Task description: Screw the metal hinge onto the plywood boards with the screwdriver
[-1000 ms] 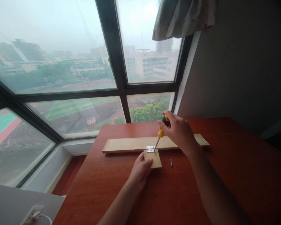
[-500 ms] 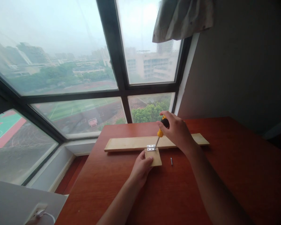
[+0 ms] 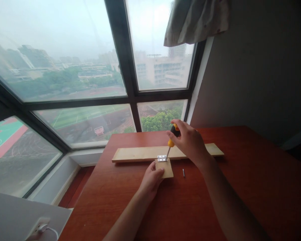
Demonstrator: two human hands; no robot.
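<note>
– Since you're reading left to right, what comes first?

– A long pale board, lying across the desk. Then the left hand, pinching a small wooden piece nearer the person, thumb on top.

– And the hinge?

– It sits at that piece's far edge. The screwdriver stands tilted at its right end, so I'd judge fastening there is under way, not finished. Which holes are filled, or whether the board is joined, I can't tell.

– Further right?

– One loose metal pin, maybe a screw, apparently unused. Above it, the right hand curls around the screwdriver's upper end.
</note>
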